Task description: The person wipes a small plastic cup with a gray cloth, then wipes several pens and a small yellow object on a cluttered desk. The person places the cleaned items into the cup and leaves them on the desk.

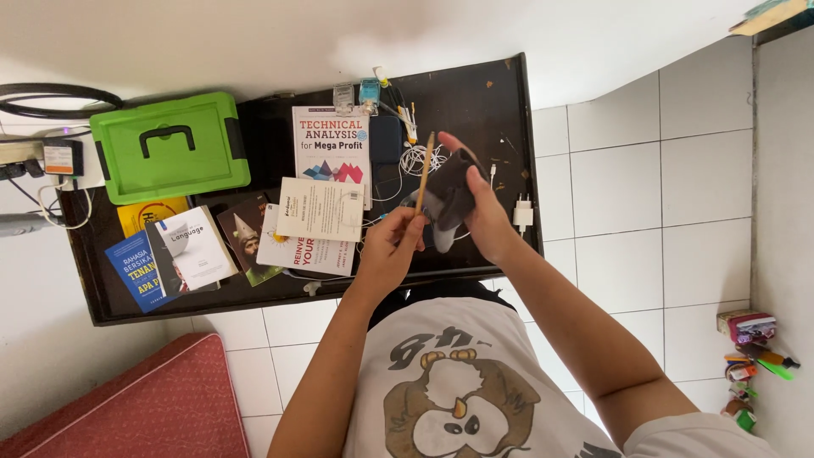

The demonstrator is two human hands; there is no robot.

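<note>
My left hand (392, 246) pinches a thin wooden pencil (424, 170) near its lower end, holding it upright over the dark desk (483, 93). Just to its right, my right hand (485, 208) grips a dark grey cloth pouch (448, 202), with the thumb on top. The pencil's shaft runs along the pouch's left edge, and I cannot tell whether they touch. Both hands hover above the desk's right half, over a tangle of white earphone cable (421, 159).
Several books and booklets (331, 148) lie across the desk's middle and left. A green plastic case (170, 146) sits at the back left and a white charger plug (522, 214) near the right edge. A red mattress (144, 399) lies lower left. Small colourful items (750, 356) line the right wall.
</note>
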